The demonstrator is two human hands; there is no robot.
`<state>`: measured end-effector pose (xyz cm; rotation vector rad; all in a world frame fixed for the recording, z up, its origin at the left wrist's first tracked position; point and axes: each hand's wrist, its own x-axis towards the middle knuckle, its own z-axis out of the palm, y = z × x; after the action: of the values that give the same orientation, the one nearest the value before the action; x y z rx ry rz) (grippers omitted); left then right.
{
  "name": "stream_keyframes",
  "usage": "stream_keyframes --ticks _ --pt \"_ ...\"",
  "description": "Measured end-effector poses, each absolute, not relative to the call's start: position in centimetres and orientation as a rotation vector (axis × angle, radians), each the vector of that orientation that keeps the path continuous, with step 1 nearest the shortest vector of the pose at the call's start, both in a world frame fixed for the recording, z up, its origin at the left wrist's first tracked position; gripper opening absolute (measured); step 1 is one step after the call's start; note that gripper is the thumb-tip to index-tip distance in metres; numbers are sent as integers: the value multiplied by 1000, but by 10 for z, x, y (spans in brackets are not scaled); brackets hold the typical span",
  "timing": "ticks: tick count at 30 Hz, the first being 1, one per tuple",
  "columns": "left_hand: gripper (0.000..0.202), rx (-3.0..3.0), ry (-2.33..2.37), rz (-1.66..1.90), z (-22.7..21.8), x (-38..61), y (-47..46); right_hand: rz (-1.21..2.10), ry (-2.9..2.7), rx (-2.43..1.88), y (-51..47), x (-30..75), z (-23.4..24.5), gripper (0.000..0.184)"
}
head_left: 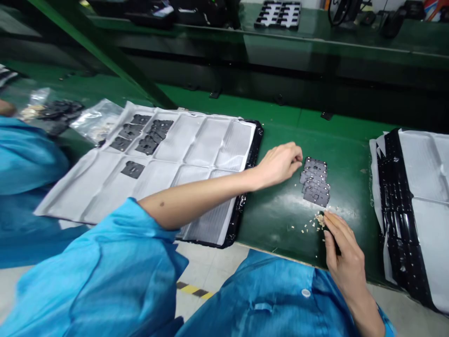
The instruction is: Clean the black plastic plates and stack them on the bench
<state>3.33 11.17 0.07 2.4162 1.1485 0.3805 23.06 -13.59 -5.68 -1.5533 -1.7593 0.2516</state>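
My left hand (278,164) reaches across the green bench, fingers curled, its tips touching the left edge of a fanned row of dark grey flat plates (315,182). My right hand (342,255) rests near the bench's front edge just below that row, fingers pressed together on a small dark piece that I cannot make out. Its fingertips sit at a scatter of tiny beige bits (317,221). To the left lies a black tray covered by a white sheet (196,140) carrying more grey plates (149,135).
A second black tray stack with white sheets (410,206) stands at the right. Clear plastic bags with small parts (93,119) lie at the far left, beside another person's blue sleeve (28,159). A green beam (105,51) slants overhead. A raised shelf holds a black tray (278,14).
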Motion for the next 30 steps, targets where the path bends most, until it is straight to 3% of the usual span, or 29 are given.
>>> stream_keyframes --ticks 7,18,20,24,30 --pt "32 2204 1756 266 20 30 261 263 -1610 -1491 -132 224 -55 27" --pt "93 2047 1876 131 6 77 363 102 -1519 -1337 -126 230 -80 33" --pt "84 2035 1848 75 12 77 372 111 -1475 -1362 -124 227 -81 32" --pt "39 2112 1721 77 28 74 369 140 -1436 -1359 -122 223 -76 33" --pt "14 2380 1243 323 48 88 272 250 -1302 -1400 -124 225 -60 20"
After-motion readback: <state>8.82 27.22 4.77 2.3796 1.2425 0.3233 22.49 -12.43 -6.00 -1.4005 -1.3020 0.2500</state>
